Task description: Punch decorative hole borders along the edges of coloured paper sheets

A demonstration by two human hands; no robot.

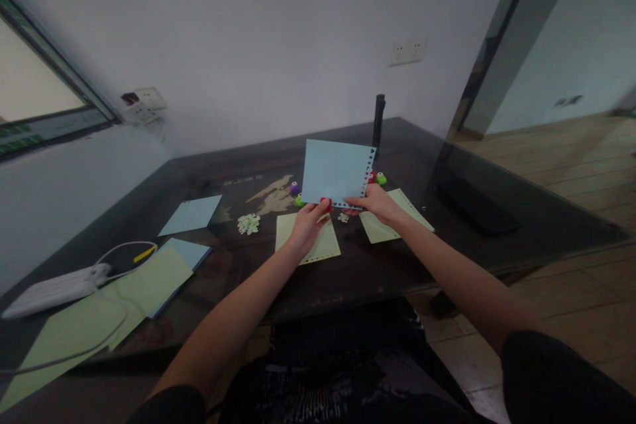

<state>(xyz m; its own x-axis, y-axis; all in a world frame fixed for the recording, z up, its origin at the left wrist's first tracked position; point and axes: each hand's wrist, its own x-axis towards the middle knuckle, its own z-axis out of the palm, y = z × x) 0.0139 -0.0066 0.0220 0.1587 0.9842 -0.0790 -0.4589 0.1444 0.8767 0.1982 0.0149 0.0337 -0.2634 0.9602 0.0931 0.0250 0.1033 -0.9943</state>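
Holding the blue sheet above the worktop, my left fingers pinch the red punch at its lower edge, my right its lower right corner, apparently mid-punching, which next calls for a steady squeeze

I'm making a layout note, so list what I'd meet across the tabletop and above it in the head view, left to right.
Long white corded device, yellow cable tag, blue sheet lying on its own, pile of small pale paper pieces, left hand, right hand, flat black object.
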